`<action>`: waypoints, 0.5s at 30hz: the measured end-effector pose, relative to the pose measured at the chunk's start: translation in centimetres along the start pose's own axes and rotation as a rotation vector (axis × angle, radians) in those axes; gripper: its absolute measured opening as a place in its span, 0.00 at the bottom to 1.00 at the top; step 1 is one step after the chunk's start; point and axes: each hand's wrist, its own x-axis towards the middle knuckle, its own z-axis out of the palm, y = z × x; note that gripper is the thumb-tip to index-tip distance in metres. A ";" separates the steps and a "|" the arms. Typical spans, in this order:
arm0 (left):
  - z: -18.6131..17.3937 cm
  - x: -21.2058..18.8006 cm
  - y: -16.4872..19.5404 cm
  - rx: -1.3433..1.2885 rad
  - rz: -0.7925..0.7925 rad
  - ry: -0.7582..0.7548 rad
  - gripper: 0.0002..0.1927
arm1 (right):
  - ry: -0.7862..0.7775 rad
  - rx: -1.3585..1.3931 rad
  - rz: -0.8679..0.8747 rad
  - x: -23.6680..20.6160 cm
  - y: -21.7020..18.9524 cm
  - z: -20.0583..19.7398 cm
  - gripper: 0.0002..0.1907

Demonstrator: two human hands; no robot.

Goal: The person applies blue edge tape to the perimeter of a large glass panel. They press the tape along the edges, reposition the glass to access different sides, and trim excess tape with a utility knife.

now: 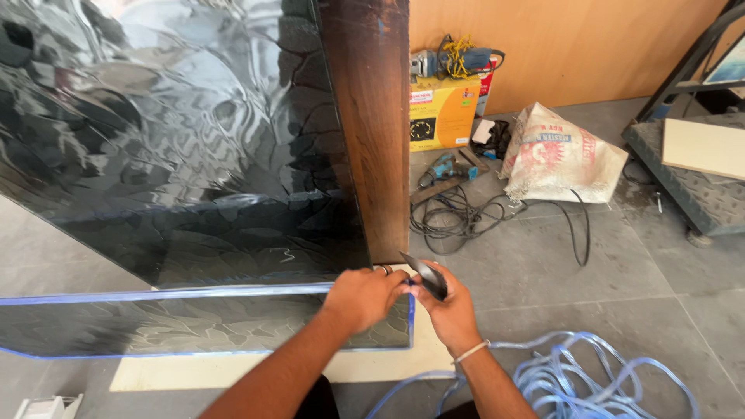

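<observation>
Left hand [363, 296] gripping glossy panel [178, 140] corner, right hand [448, 309] beside it, holding dark blade [424, 275]

The grey tiled floor [605, 271] carries everything here. At the far side, against the wooden wall, a yellow cardboard box [441, 112] stands on it. Just right of the box lies a white woven sack with red print [560, 155]. Near the box, a small blue power tool [442, 167] rests beside a loose black cable [466, 217]. On the near right, a heap of pale blue transparent strips [574, 380] is spread. On the near left, a flat cream board [233, 371] lies on the tiles.
</observation>
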 end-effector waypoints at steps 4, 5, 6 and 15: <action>-0.1 0.6 -0.8 0.040 0.098 -0.016 0.18 | 0.000 -0.011 -0.020 0.2 0.7 -0.2 0.23; -0.2 0.7 -0.8 0.051 0.113 -0.029 0.18 | 0.000 -0.014 -0.033 0.3 0.9 -0.3 0.23; -0.5 0.9 -1.0 0.065 0.129 -0.037 0.18 | 0.000 -0.017 -0.051 0.4 1.0 -0.3 0.23; -1.6 0.3 -1.0 0.009 0.137 -0.078 0.19 | -0.015 0.034 -0.079 0.1 2.4 -0.7 0.23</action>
